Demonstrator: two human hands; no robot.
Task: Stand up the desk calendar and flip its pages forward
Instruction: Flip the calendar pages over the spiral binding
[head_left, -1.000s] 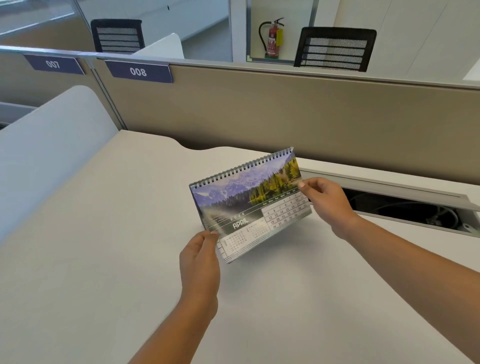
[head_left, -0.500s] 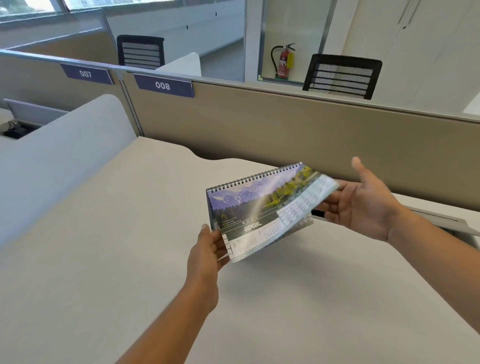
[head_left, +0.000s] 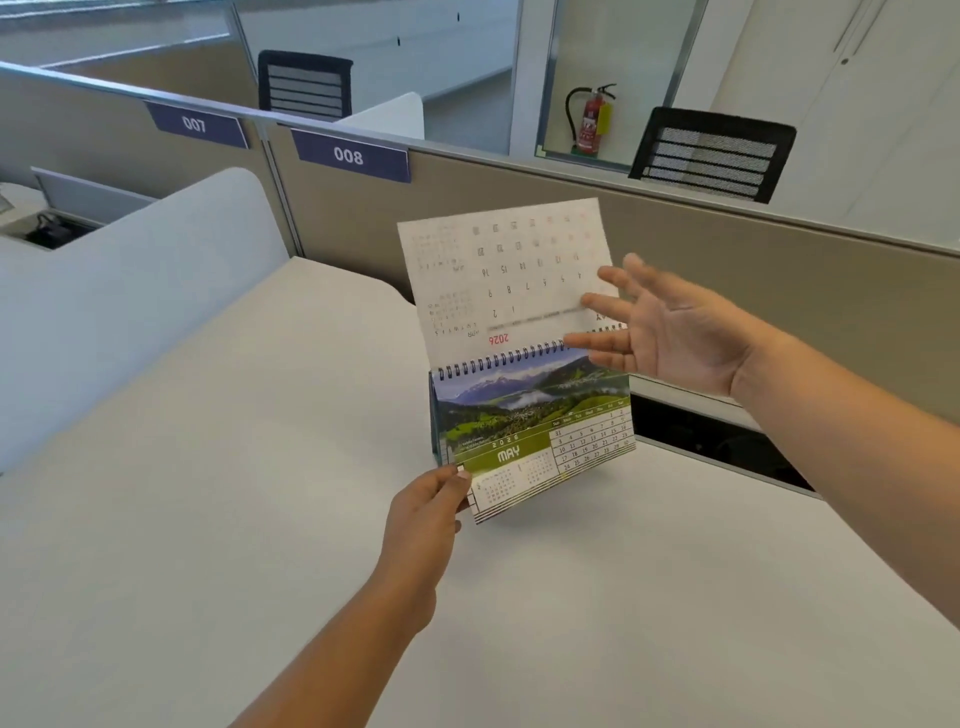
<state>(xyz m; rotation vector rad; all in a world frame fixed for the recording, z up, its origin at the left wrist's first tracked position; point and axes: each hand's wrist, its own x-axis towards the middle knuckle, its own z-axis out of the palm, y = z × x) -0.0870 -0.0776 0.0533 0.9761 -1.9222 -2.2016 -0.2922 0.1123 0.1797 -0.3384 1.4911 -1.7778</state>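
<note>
A white counter meets a beige partition. The left hand pinches the calendar by its lower-left corner above the counter. The right hand is spread flat beside the raised page.

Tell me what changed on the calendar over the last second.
The right hand let go of the April page, which swung up over the spiral binding, exposing May. The hand is now open. The left hand still pinches the desk calendar at its lower-left corner.
</note>
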